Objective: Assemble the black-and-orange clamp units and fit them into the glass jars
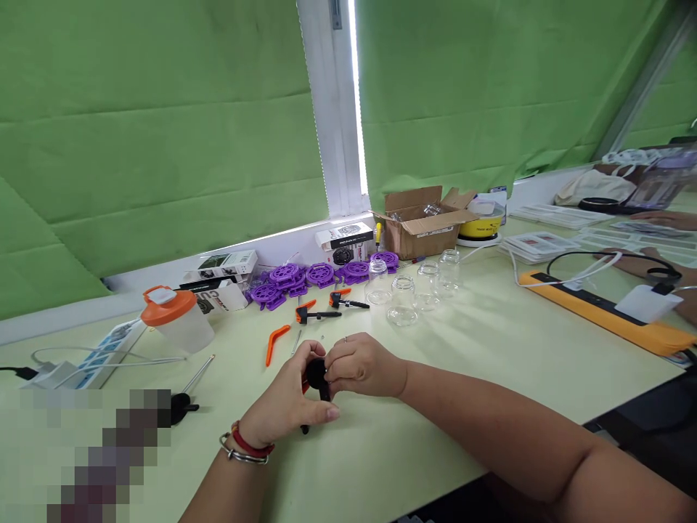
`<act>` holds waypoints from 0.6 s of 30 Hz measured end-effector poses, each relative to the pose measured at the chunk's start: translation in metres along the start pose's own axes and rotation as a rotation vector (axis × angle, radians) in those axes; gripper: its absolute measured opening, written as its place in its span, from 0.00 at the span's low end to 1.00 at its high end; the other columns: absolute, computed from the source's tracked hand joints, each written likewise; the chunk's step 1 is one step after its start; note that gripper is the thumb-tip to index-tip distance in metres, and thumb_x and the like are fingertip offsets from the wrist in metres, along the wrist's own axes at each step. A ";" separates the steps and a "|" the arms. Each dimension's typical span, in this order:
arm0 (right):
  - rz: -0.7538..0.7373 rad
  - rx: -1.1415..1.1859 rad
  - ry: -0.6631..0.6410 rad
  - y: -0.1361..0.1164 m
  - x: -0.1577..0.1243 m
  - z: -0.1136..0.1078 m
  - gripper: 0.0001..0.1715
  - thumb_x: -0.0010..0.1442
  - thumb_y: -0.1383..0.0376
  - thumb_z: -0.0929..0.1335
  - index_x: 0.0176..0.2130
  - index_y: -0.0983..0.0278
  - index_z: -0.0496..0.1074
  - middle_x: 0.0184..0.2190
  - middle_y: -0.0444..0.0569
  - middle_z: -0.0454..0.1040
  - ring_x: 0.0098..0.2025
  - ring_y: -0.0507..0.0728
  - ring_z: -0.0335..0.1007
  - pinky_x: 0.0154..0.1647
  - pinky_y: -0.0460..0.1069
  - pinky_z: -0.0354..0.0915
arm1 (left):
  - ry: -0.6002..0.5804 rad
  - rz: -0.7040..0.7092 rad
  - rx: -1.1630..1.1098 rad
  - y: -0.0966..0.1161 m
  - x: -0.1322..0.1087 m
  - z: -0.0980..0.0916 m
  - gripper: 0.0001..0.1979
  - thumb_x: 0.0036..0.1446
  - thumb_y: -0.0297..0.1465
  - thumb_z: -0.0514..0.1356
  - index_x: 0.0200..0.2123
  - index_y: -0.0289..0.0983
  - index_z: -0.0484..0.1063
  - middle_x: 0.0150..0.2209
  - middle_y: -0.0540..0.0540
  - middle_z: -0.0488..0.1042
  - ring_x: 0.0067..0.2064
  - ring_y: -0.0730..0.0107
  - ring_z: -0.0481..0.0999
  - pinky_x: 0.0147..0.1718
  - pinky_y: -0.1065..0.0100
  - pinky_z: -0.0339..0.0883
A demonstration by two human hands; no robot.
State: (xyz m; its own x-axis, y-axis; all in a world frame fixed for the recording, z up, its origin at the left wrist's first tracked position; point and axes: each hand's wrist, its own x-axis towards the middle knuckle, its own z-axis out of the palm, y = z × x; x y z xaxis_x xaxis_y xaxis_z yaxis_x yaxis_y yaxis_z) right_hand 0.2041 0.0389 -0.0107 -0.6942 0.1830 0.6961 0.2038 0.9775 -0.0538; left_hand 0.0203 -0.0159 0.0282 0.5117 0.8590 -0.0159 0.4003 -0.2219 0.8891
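Observation:
My left hand [291, 396] is closed around a black part with a round head [316, 373], held just above the table. A bit of orange shows along its edge. From the right, my right hand [362, 367] pinches at the same part with its fingertips; what sits between them is hidden. Beyond my hands lie an orange handle [276, 343] and two orange-and-black hand tools [319, 314] with dark shafts. Another black round part [181, 408], with a thin metal rod, rests to the left of my left hand.
Several clear glass jars [403, 301] stand beyond my right hand. Purple round plastic parts [320, 274], small boxes [223, 290] and an open cardboard box [430, 229] line the wall. An orange-lidded cup [179, 319] and power strip [109, 352] are left, an orange power strip [604, 309] right.

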 end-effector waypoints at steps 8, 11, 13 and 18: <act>-0.060 -0.103 -0.057 -0.002 0.003 -0.006 0.18 0.63 0.59 0.63 0.25 0.64 0.71 0.27 0.43 0.74 0.28 0.48 0.66 0.28 0.46 0.56 | 0.003 -0.016 0.061 0.001 0.001 0.001 0.32 0.39 0.41 0.67 0.44 0.40 0.54 0.34 0.52 0.61 0.34 0.71 0.60 0.32 0.69 0.58; -0.058 -0.122 -0.060 -0.004 0.004 -0.007 0.20 0.63 0.58 0.62 0.24 0.64 0.70 0.26 0.44 0.73 0.28 0.49 0.65 0.29 0.45 0.55 | 0.003 -0.005 0.057 0.001 0.001 0.001 0.32 0.39 0.41 0.67 0.43 0.40 0.54 0.35 0.52 0.60 0.34 0.71 0.60 0.31 0.70 0.58; -0.061 -0.117 -0.037 -0.004 0.003 -0.007 0.21 0.64 0.57 0.62 0.24 0.64 0.70 0.25 0.44 0.73 0.27 0.48 0.65 0.29 0.45 0.55 | 0.001 0.001 0.052 0.001 0.001 0.000 0.31 0.40 0.41 0.67 0.43 0.40 0.54 0.35 0.51 0.60 0.34 0.72 0.59 0.31 0.70 0.58; -0.061 -0.115 0.028 -0.003 0.003 -0.003 0.22 0.64 0.57 0.61 0.23 0.64 0.68 0.25 0.43 0.73 0.27 0.48 0.66 0.28 0.46 0.55 | -0.001 0.007 0.033 0.001 0.000 0.000 0.30 0.40 0.40 0.66 0.43 0.40 0.54 0.36 0.51 0.62 0.35 0.70 0.61 0.33 0.68 0.59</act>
State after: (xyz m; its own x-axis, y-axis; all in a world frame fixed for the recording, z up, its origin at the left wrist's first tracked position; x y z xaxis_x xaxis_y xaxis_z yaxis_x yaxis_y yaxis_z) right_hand 0.2038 0.0363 -0.0061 -0.6888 0.1191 0.7151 0.2407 0.9680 0.0707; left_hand 0.0214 -0.0159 0.0292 0.5153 0.8570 -0.0102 0.4214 -0.2430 0.8737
